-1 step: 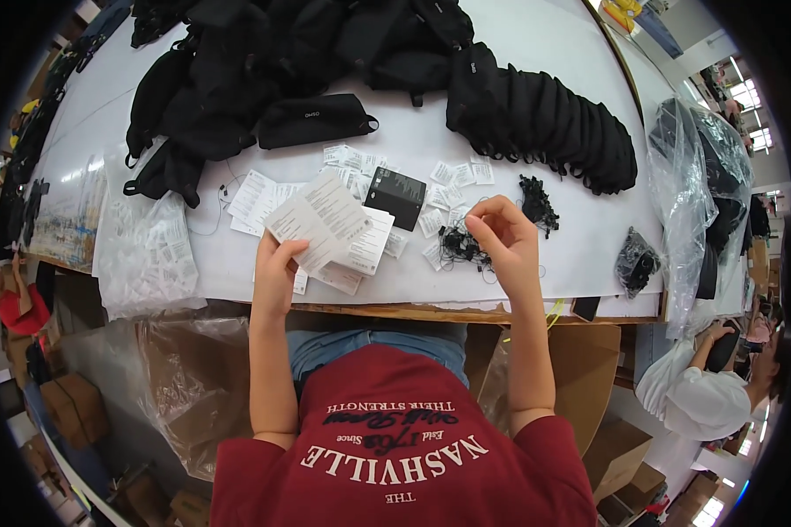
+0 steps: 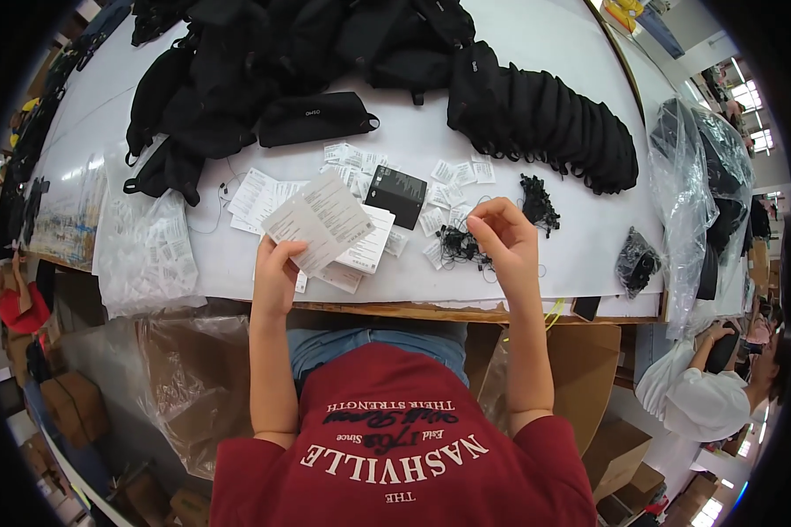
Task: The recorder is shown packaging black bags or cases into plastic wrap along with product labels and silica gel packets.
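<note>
My left hand (image 2: 278, 274) grips printed white paper cards (image 2: 319, 218), thumb on top, over the near part of the table. Beneath them lie a stack of white cards (image 2: 373, 235) and a black card (image 2: 396, 197). My right hand (image 2: 510, 237) has thumb and forefinger pinched together; whatever is between them is too small to make out. It hovers beside a tangle of thin black tag strings (image 2: 455, 247). A second bunch of black strings (image 2: 538, 204) lies just beyond. Small white printed packets (image 2: 453, 174) are scattered between the cards and the strings.
Black fabric pouches (image 2: 316, 119) are heaped at the back, with a row of them (image 2: 545, 123) on the right. A clear bag of white packets (image 2: 149, 250) hangs over the left edge. A small black bundle (image 2: 636, 262) and a phone (image 2: 586, 307) lie at right.
The cards in my left hand have shifted slightly and lie less fanned out. My right hand has hardly moved and stays pinched.
</note>
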Available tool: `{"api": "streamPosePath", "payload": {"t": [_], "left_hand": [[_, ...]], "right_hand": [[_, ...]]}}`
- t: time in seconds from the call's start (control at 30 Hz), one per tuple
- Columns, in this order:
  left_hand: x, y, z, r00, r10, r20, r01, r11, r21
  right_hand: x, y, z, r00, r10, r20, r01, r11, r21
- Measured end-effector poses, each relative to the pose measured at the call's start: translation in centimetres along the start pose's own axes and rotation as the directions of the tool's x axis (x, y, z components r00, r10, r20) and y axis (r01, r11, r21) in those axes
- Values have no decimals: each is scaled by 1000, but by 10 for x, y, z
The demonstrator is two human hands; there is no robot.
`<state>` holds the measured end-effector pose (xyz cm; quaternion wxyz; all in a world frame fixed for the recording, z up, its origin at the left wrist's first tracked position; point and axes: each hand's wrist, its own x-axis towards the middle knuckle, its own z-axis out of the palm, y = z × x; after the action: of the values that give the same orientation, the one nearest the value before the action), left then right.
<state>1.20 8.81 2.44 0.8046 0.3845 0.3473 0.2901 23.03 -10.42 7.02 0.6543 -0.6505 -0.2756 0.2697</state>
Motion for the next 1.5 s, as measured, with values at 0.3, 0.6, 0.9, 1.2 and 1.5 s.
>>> {"api": "streamPosePath", "payload": {"t": [0.3,0.6,0.9,1.2,1.5], "left_hand": [[-15,-9,-8,999,-26,40,38,933,-359],[-18,-5,-7,997,-80,-3,79,985,-150],[-19,-29,-2,988,-155,-11,152,979,-138],[-47,-25,55,931,-30,364,-180,829,530],[-49,-34,58,917,158,367,-330,818,472]], "right_hand": [[-53,88,-8,960,273,-70,-271,825,-496],[-70,68,-1,986,70,149,80,593,-802],[-69,84,11,952,37,302,240,520,-820],[-53,34,25,990,121,-69,-116,991,69],[-55,22,49,992,111,67,-109,994,-33]]}}
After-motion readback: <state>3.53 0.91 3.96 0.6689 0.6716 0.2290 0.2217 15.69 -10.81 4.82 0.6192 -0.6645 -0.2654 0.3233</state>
